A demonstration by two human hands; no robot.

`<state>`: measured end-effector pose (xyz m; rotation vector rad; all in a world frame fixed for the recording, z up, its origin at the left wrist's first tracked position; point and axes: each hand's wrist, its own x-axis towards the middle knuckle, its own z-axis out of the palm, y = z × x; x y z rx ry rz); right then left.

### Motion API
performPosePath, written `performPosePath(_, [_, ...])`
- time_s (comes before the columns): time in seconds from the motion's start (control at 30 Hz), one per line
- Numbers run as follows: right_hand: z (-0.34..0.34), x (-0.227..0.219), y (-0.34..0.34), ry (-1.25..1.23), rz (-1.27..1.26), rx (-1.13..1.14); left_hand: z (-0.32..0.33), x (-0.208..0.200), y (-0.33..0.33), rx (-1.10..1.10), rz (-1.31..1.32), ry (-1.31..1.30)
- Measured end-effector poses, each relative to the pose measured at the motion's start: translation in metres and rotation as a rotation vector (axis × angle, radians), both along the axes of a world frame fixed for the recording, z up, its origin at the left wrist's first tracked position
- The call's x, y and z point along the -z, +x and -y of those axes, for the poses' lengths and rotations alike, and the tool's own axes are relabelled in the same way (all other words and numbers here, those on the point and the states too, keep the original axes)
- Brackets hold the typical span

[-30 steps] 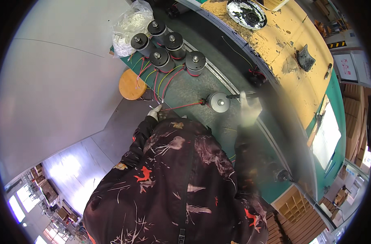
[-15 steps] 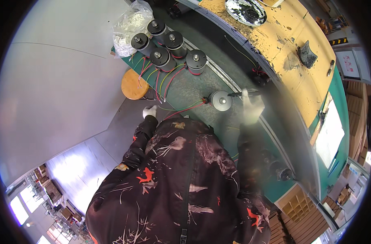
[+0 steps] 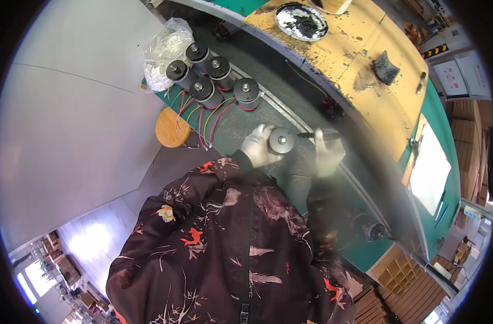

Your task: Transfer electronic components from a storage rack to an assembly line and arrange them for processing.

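The left hand (image 3: pixel 259 147) curls around a smooth, round-topped grey motor (image 3: pixel 282 140). The right hand (image 3: pixel 329 153) pinches a slim black tool (image 3: pixel 307 135).

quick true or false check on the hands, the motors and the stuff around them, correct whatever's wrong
1. The left hand holds the silver-topped motor. True.
2. The right hand is empty. False: it holds a dark pen-like tool.
3. Five dark-topped motors stand grouped together. True.
4. The clear plastic bag lies to the right of that group. False: it lies to the left of it.
5. The round wooden stool stands on top of the green bench. False: it is off the bench, beyond its left edge.
6. A white dish smeared with black lies on the yellow board. True.
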<state>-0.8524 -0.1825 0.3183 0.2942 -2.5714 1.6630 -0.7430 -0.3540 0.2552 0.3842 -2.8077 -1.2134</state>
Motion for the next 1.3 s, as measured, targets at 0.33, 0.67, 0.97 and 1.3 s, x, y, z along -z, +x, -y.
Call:
performPosePath(0.33, [-0.088, -0.113, -0.068, -0.349, -0.349, 0.204, -0.02, 0.006, -0.015, -0.186, 0.109, -0.109])
performPosePath(0.67, [-0.078, -0.101, -0.11, -0.639, -0.085, 0.147, 0.093, 0.001, -0.001, -0.503, 0.128, -0.379])
performPosePath(0.97, [-0.098, -0.125, -0.121, -0.697, -0.104, 0.269, -0.008, 0.118, 0.003, -0.24, 0.5, 0.112])
performPosePath(1.3, [-0.098, -0.113, -0.105, -0.908, 0.044, 0.035, -0.162, 0.128, -0.262, 0.532, 0.684, -0.342])
